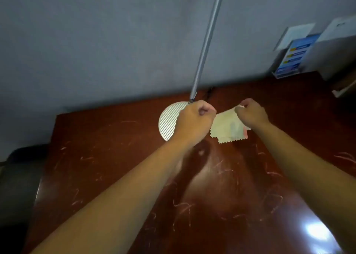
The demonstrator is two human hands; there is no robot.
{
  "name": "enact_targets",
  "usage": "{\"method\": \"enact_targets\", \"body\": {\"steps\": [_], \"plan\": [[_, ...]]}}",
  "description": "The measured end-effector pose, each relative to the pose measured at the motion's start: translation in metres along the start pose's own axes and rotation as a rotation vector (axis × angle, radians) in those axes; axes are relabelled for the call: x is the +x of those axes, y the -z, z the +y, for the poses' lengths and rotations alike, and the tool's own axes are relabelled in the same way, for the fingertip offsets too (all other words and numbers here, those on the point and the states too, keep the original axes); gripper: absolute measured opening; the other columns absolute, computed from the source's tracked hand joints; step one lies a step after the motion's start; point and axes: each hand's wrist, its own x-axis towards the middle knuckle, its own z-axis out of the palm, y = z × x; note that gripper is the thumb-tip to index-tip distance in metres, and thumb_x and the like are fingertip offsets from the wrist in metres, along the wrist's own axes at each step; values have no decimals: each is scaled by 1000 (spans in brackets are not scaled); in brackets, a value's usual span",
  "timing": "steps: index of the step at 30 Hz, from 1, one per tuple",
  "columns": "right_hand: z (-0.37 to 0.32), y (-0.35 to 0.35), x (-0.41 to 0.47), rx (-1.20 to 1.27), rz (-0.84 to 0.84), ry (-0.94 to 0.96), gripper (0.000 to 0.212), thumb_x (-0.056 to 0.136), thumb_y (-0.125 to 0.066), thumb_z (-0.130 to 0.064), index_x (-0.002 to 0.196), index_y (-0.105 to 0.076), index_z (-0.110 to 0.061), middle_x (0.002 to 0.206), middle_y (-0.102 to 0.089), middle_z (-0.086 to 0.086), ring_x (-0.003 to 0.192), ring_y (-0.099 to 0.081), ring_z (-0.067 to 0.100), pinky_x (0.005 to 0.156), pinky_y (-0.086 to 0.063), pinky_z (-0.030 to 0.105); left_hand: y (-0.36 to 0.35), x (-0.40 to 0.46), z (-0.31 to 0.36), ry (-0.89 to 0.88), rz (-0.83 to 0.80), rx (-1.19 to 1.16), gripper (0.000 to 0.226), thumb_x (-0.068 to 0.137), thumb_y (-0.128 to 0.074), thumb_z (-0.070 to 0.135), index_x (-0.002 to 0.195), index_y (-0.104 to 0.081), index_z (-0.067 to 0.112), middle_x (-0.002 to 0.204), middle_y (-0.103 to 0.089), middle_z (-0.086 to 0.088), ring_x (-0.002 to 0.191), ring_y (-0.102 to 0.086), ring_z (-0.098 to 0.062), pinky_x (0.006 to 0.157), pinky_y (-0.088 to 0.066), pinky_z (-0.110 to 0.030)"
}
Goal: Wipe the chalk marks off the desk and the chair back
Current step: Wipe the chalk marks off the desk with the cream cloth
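Note:
A reddish-brown desk (107,157) fills the lower view, with several thin white chalk marks (183,205) scattered over it. A pale yellow cloth (225,127) with zigzag edges hangs just above the desk's far middle. My right hand (250,112) pinches its upper right corner. My left hand (194,121) is closed in a fist at the cloth's left edge; whether it grips the cloth is hidden. The chair back is not in view.
A lamp with a round ribbed white base (169,121) and a grey pole (206,43) stands behind my left hand. A blue leaflet holder (290,58) and white boxes (335,47) sit at the far right corner. A dark object (17,182) lies left of the desk.

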Motion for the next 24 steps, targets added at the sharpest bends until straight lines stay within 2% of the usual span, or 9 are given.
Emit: {"method": "enact_targets", "body": {"steps": [2,4,6,9,12,15,18,21,24], "plan": [[9,-7,20,-92,-42,-51,59,94,-58,-39,144,-40,-12,142,-49,16,129,-46,39,102,-43,44,-14,7,-9,50,-14,-7,15,83,-62,27,73,-70,34,75,-70,15,81,-67,-10,77,-53,-29],[17,-16,37,-162,-96,-89,77,91,-64,-46,150,-30,-11,148,-42,18,134,-38,41,107,-40,48,-23,10,-21,98,-34,11,14,84,-62,29,74,-70,35,79,-71,15,82,-67,-9,76,-53,-29],[26,-29,48,-212,-123,-134,83,86,-68,-52,147,-33,-9,146,-42,20,134,-38,41,106,-40,48,-27,12,-30,131,-48,19,13,86,-62,29,77,-70,35,83,-71,15,85,-67,-9,75,-51,-28],[37,-39,57,-138,-137,-269,69,82,-74,-44,134,-50,-5,136,-54,18,124,-50,38,100,-48,48,-26,15,-36,162,-39,47,15,89,-62,25,81,-71,34,89,-73,12,90,-67,-13,80,-53,-32],[41,-44,49,50,-136,-320,41,80,-75,-26,114,-61,-7,123,-62,15,108,-59,33,91,-53,41,-20,18,-38,220,-47,53,13,90,-61,24,87,-73,27,93,-74,6,93,-68,-17,90,-55,-38],[38,-40,22,316,-99,-238,19,77,-71,-10,94,-63,-14,102,-68,7,92,-63,27,79,-56,39,-18,20,-41,255,-100,89,10,89,-63,27,85,-72,30,91,-72,13,93,-66,-12,86,-52,-32],[25,-28,-17,564,-160,-91,25,74,-67,2,81,-64,-22,78,-64,-4,76,-59,18,57,-46,28,-15,21,-38,290,-155,195,6,87,-68,32,92,-66,34,95,-66,16,94,-63,-12,76,-45,-27],[9,-16,-53,715,-314,49,27,68,-70,-1,78,-68,-26,74,-65,-8,74,-60,15,55,-45,27,-6,19,-34,357,-218,201,44,84,-74,37,124,-56,35,117,-58,8,98,-59,-12,77,-43,-26],[-5,-13,-75,894,-475,98,28,62,-71,-5,77,-70,-29,75,-67,-4,73,-63,18,50,-47,28,15,9,-27,442,-285,99,65,84,-74,43,142,-46,34,122,-54,8,97,-56,-6,69,-43,-21]]}}
